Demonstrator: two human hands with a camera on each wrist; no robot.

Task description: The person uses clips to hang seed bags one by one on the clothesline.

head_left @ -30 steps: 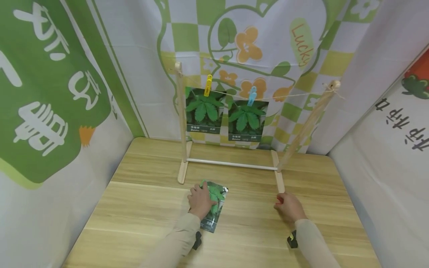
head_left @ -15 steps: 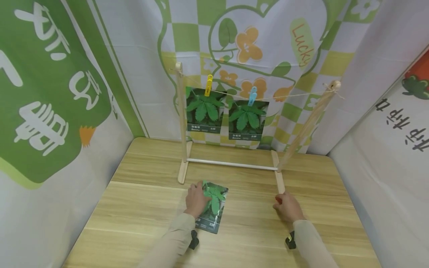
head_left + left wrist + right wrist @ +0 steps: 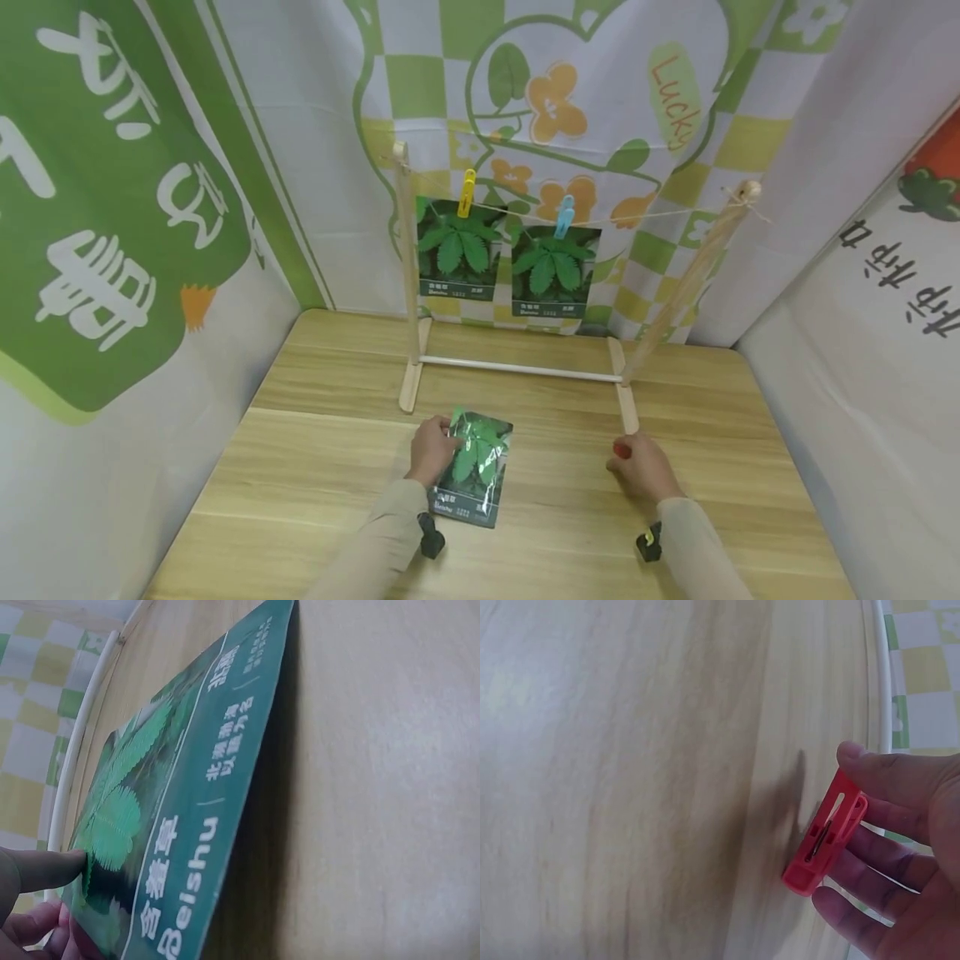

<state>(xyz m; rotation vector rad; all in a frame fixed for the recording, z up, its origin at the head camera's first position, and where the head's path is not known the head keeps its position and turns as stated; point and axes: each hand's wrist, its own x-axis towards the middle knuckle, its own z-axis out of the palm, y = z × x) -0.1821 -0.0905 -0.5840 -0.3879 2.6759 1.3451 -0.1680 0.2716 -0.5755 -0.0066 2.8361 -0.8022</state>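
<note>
Between thumb and fingers my left hand [image 3: 433, 451] pinches the left edge of a green seed packet [image 3: 474, 467] with a leaf picture. In the left wrist view the packet [image 3: 165, 802] is tilted, its lower edge raised over the table and casting a shadow. My right hand [image 3: 647, 467] holds a red clothespin [image 3: 825, 844] by its handle end, near the rack's right foot. Two similar packets hang from a string: the left packet [image 3: 460, 250] under a yellow clothespin [image 3: 467, 193], the right packet [image 3: 555, 271] under a light blue clothespin [image 3: 565, 217].
A wooden rack with a left post [image 3: 407, 258], a leaning right post [image 3: 686, 287] and a white crossbar [image 3: 517, 367] stands at the back of the wooden table [image 3: 315, 467]. Behind it hangs a checkered curtain [image 3: 412, 83].
My left hand has slid left from over the packet to its left edge and now pinches it, lifting it slightly. My right hand keeps the red clothespin and has barely moved.
</note>
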